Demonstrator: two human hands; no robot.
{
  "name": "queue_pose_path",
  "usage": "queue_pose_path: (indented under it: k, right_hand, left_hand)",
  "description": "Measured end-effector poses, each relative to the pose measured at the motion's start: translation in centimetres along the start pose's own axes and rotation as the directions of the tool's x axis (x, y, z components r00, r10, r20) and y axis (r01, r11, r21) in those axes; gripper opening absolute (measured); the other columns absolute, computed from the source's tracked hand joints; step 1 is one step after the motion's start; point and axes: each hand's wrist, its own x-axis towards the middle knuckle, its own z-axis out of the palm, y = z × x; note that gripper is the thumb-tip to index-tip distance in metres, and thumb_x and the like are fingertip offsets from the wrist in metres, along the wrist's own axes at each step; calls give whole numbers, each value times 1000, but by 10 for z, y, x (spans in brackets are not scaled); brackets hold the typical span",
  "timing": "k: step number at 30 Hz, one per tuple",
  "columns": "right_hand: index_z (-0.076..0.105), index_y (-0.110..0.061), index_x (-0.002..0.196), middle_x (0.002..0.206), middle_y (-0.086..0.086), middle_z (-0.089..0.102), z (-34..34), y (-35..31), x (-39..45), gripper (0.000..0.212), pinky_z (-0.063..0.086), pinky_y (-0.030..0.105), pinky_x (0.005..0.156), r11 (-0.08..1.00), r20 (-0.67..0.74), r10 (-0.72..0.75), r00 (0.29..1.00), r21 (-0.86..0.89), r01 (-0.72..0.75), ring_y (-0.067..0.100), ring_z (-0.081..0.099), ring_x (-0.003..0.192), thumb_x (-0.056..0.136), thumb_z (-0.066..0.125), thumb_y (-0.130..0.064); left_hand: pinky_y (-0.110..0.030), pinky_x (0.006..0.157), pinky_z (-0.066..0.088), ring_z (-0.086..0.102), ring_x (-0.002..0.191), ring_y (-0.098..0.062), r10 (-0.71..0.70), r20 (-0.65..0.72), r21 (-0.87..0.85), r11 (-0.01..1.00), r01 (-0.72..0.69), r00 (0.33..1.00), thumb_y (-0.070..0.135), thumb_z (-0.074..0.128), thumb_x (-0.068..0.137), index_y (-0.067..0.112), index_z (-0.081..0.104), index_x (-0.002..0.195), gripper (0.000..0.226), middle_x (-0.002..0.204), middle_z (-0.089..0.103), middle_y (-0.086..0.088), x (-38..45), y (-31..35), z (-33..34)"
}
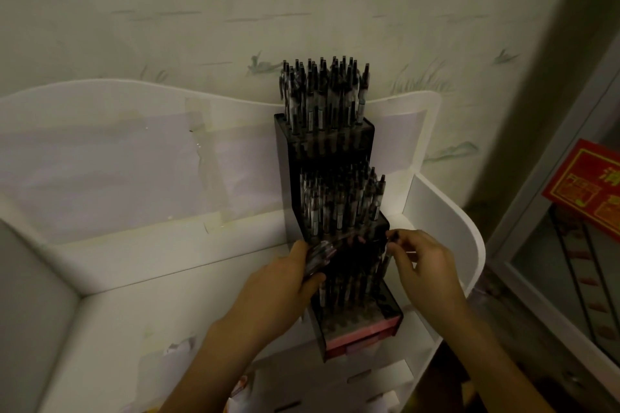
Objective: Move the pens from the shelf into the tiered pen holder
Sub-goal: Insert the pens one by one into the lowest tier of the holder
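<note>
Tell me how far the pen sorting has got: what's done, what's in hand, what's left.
Done: the top tier and middle tier of the pen holder stand packed with pens. In hand: the left hand grips a bundle of pens; the right hand pinches one pen over the lowest tier. Left: that front tier still has free slots.

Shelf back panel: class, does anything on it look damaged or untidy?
Yes. The white shelf's back panel carries pale paper sheets held by yellowed tape strips that run unevenly, a patched look. The tiered pen holder stands upright.
</note>
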Motion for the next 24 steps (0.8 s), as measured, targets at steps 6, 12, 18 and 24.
queue_pose_path:
  k: [6,12,18,24]
  right_hand:
    - [70,-14,107,94,-5,69,7,3,-11,17,39,-4,72,1000,13,9,1000,9,-10,-5,56,78,91,64,-12]
    - [54,-23,104,82,-16,64,20,9,-27,28,44,-1,69,984,67,122,990,124,-130,-5,62,79,86,71,-9]
    - [52,-23,109,88,-13,65,15,8,-26,33,49,8,73,975,64,170,983,135,-178,1,63,83,84,74,-18]
    - [70,-25,97,77,-13,69,-6,-41,-26,18,50,10,69,953,38,54,998,296,-63,5,64,75,80,75,-23]
  left_hand:
    - [-36,67,53,63,85,-23,-6,-4,1,1000,6,1000,48,45,97,26,38,121,34,103,65,-3,-1,-4,1]
    - [-36,68,52,63,85,-22,-2,-9,-28,1000,2,1000,47,47,97,25,39,121,33,103,65,-2,-2,-2,3]
    - [-39,72,54,64,88,-23,-1,-2,-68,998,1,1000,45,48,97,24,38,126,38,106,66,-3,-6,0,4]
    - [-42,74,54,64,89,-24,10,21,-90,996,-8,1000,43,50,96,23,38,129,40,107,66,-5,-9,3,8]
